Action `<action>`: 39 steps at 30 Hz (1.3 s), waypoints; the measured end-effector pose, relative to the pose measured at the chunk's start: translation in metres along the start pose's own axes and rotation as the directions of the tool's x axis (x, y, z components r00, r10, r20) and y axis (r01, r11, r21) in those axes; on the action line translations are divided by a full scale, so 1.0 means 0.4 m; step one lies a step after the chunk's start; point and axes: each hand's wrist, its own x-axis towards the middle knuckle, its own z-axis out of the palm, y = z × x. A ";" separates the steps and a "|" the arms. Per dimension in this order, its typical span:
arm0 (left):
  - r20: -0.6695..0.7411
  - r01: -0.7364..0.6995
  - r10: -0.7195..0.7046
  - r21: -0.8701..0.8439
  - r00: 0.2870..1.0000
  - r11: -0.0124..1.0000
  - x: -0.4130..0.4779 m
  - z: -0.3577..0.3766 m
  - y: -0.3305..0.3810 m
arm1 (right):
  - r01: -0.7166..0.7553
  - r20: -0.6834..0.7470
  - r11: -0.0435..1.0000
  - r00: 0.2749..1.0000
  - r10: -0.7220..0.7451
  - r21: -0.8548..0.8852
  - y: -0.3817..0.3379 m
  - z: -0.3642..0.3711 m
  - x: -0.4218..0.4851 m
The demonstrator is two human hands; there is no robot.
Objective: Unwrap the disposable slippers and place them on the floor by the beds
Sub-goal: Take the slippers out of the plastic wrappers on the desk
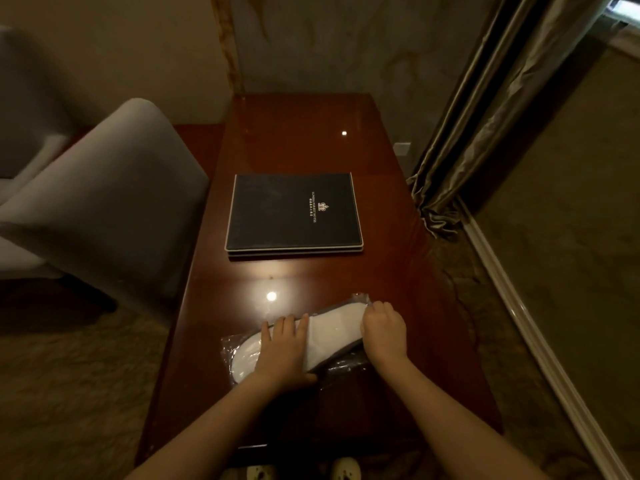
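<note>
A person's two bare hands work on a pack of white disposable slippers (332, 336) still sealed in a clear plastic wrapper (230, 344), lying slantwise near the front edge of a polished dark wooden desk (311, 133). The left hand (285, 351) lies flat across the middle of the pack, fingers spread over the top and thumb along its near side, pressing it to the desktop. The right hand (382, 332) is curled over the pack's right end, fingers bent onto the wrapper there; whether it is pinching the plastic cannot be told. A black hotel folder (294, 213) lies at the middle of the desk, well apart from the pack. A grey upholstered chair (104, 202) stands off the desk's left edge, a curtain (485, 116) hangs beyond its right edge.
</note>
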 end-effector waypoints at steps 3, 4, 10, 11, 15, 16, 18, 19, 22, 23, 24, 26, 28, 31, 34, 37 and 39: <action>-0.055 -0.014 0.013 -0.019 0.998 1.000 0.006 -0.012 -0.007 | -0.026 -0.056 0.997 0.998 0.030 0.072 0.013 -0.013 0.008; -0.086 -0.023 0.022 -0.016 0.996 1.000 0.008 -0.019 -0.011 | -0.033 -0.087 0.995 0.995 0.042 0.099 0.017 -0.023 0.012; -0.272 -0.093 0.090 0.001 0.958 0.996 0.042 -0.112 -0.032 | -0.039 -0.254 0.940 0.958 0.131 0.339 0.028 -0.132 0.074; -0.299 -0.100 0.097 0.005 0.949 0.995 0.050 -0.130 -0.038 | -0.035 -0.262 0.912 0.953 0.153 0.409 0.030 -0.155 0.089; -0.344 -0.120 0.095 -0.053 0.934 0.991 0.072 -0.200 -0.079 | -0.009 -0.246 0.732 0.939 0.240 0.681 0.054 -0.238 0.152; -0.356 -0.127 0.097 -0.064 0.929 0.990 0.074 -0.215 -0.092 | -0.011 -0.234 0.660 0.930 0.282 0.751 0.066 -0.255 0.166; -0.393 -0.139 0.100 -0.073 0.914 0.988 0.075 -0.242 -0.115 | -0.029 -0.184 0.510 0.914 0.362 0.860 0.093 -0.277 0.191; -0.410 -0.144 0.103 -0.069 0.906 0.987 0.074 -0.252 -0.124 | -0.045 -0.147 0.463 0.917 0.371 0.885 0.107 -0.279 0.198; -0.444 -0.165 0.146 -0.005 0.884 0.986 0.068 -0.268 -0.136 | -0.153 0.010 0.427 0.948 0.319 0.891 0.137 -0.250 0.209; -0.443 -0.171 0.161 0.017 0.882 0.985 0.067 -0.268 -0.137 | -0.201 0.071 0.415 0.949 0.308 0.887 0.143 -0.235 0.209; -0.439 -0.174 0.169 0.029 0.882 0.984 0.065 -0.265 -0.138 | -0.245 0.132 0.389 0.947 0.295 0.888 0.148 -0.222 0.208; -0.426 -0.169 0.160 0.016 0.890 0.985 0.062 -0.258 -0.141 | -0.293 0.229 0.301 0.945 0.232 0.908 0.150 -0.213 0.201; -0.406 -0.156 0.138 -0.012 0.903 0.988 0.062 -0.254 -0.148 | -0.287 0.259 0.257 0.956 0.139 0.923 0.144 -0.221 0.196; -0.394 -0.142 0.117 -0.036 0.912 0.989 0.063 -0.253 -0.160 | -0.256 0.245 0.315 0.967 0.077 0.914 0.139 -0.233 0.191; -0.391 -0.139 0.116 -0.033 0.913 0.990 0.064 -0.255 -0.171 | -0.204 0.129 0.619 0.978 0.164 0.758 0.125 -0.240 0.197; -0.387 -0.134 0.109 -0.038 0.915 0.990 0.065 -0.259 -0.176 | -0.005 -0.168 0.810 0.977 0.128 0.586 0.083 -0.268 0.214; -0.393 -0.136 0.106 -0.050 0.914 0.989 0.065 -0.266 -0.176 | 0.092 -0.148 0.801 0.989 -0.003 0.591 0.051 -0.287 0.230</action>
